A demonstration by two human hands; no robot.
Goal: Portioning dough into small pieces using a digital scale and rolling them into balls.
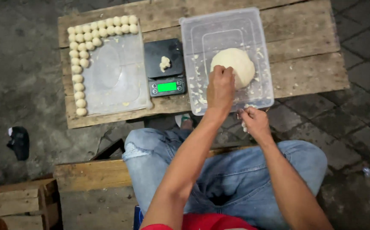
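A big lump of pale dough (237, 64) lies in a clear plastic tub (202, 32) on a low wooden table (304, 47). My left hand (220, 88) reaches into the tub and pinches the near-left side of the lump. My right hand (254, 122) hovers just below the tub's front edge, fingers curled around a small bit of dough. A black digital scale (164, 64) with a lit green display stands left of the tub, with a small piece of dough (164, 63) on its platform.
A clear tray (117, 76) at the table's left holds several small dough balls (79, 64) lined along its left and top edges. My knees in blue jeans sit below the table. A wooden bench (91, 174) and a dark shoe (19, 142) are on the paved ground.
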